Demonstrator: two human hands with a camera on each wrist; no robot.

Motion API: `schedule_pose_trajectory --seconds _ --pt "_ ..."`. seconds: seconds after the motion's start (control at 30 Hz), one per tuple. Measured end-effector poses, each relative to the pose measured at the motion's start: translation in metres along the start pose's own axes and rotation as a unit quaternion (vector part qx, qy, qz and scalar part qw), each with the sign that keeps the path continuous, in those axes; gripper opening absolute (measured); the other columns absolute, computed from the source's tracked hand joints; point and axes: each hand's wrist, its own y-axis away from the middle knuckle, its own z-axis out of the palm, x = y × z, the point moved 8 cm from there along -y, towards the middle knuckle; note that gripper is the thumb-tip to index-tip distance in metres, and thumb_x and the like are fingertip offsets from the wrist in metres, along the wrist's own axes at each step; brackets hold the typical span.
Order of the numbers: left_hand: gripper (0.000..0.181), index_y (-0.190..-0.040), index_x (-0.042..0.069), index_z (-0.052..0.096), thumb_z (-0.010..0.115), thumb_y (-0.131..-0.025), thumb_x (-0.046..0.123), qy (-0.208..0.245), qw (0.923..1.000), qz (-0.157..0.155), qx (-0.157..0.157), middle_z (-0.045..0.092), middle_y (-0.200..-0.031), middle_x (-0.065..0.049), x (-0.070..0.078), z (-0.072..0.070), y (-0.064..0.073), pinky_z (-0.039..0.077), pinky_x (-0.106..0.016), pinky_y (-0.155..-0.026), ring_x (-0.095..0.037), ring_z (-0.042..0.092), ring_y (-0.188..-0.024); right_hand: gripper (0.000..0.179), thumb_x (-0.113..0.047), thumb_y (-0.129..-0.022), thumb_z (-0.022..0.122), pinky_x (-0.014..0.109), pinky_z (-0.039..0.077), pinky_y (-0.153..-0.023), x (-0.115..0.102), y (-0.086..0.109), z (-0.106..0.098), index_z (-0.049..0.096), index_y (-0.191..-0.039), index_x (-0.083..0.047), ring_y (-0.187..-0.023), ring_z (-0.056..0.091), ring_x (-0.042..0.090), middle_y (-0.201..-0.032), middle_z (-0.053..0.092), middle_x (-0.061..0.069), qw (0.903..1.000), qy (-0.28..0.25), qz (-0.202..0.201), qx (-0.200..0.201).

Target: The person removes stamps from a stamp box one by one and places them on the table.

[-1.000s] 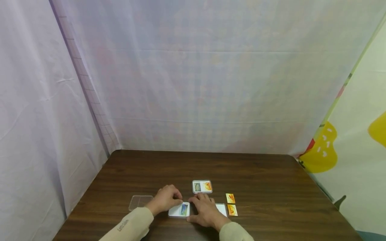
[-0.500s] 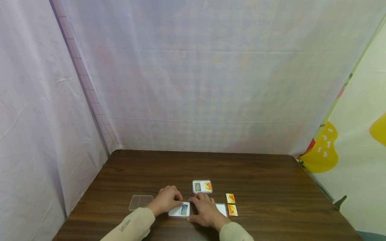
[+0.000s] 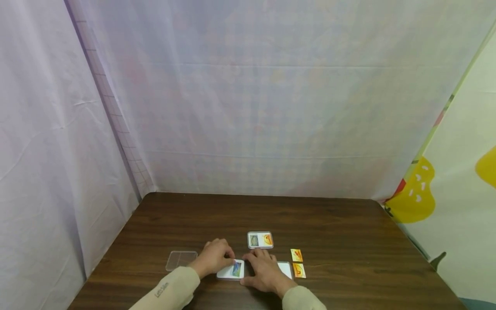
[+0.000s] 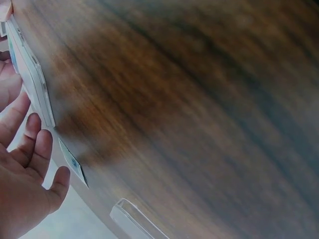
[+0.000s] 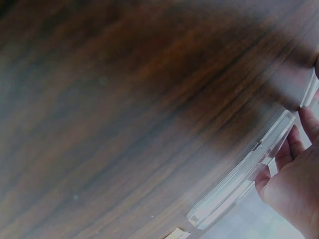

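Observation:
A clear case with a white card (image 3: 224, 274) lies flat in the middle front of the table, a small landscape picture (image 3: 237, 270) on its right half. My left hand (image 3: 215, 256) is over its far left side, thumb and index tips together at the picture's edge, pinching it. In the left wrist view the other fingers of the left hand (image 4: 30, 164) hang loosely bent. My right hand (image 3: 264, 271) holds the case's right end, index at the far corner and thumb at the near one. Its palm partly hides a second white-card case (image 3: 285, 269).
Behind the hands lies a case with two pictures (image 3: 260, 240). Two small orange-yellow picture cards (image 3: 296, 255) lie at the right. A transparent divided case piece (image 3: 181, 260) lies left of my left hand. White curtains (image 3: 248, 107) hang beyond the dark wooden table (image 3: 337, 232).
Both hands stay at the case almost without moving. The left hand and sleeve have shifted very slightly.

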Motion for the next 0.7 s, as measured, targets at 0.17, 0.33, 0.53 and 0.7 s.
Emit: schedule_pose_trajectory --seconds 0.17,0.33,0.53,0.7 --pt "0.008 -0.084 0.017 0.076 0.079 -0.082 0.024 -0.008 0.9999 0.008 0.008 0.058 -0.086 0.008 0.0010 -0.0009 -0.0004 0.039 -0.038 -0.078 -0.014 0.052 -0.085 0.058 -0.047 -0.079 0.079 0.054 0.040 -0.090 -0.0008 0.0004 -0.0007 0.062 -0.125 -0.014 -0.114 0.047 0.030 -0.120 0.053 0.007 1.0000 0.005 0.000 0.000" --pt "0.009 -0.082 0.017 0.074 0.080 -0.081 0.023 -0.004 0.9998 0.009 0.016 0.058 -0.085 0.008 0.0017 -0.0027 0.0002 0.039 -0.038 -0.077 -0.014 0.052 -0.084 0.058 -0.046 -0.079 0.079 0.054 0.040 -0.090 -0.0013 0.0007 -0.0007 0.062 -0.124 -0.014 -0.114 0.047 0.031 -0.120 0.053 0.008 1.0000 0.006 -0.001 0.001" --pt "0.009 -0.080 0.017 0.072 0.080 -0.080 0.020 0.022 0.9995 0.003 0.023 0.057 -0.084 0.008 -0.0001 -0.0045 0.0004 0.039 -0.040 -0.078 -0.014 0.051 -0.083 0.058 -0.046 -0.079 0.079 0.053 0.040 -0.089 -0.0013 0.0007 -0.0007 0.062 -0.124 -0.013 -0.113 0.047 0.031 -0.119 0.053 0.008 0.9999 0.009 -0.004 0.004" --pt "0.007 -0.080 0.016 0.072 0.078 -0.082 0.018 0.045 0.9985 0.005 0.032 0.058 -0.083 0.008 -0.0006 -0.0091 0.0000 0.039 -0.043 -0.080 -0.015 0.052 -0.084 0.058 -0.045 -0.080 0.079 0.055 0.040 -0.089 -0.0005 0.0006 -0.0003 0.062 -0.124 -0.012 -0.113 0.048 0.032 -0.119 0.053 0.009 0.9998 0.008 -0.012 0.011"
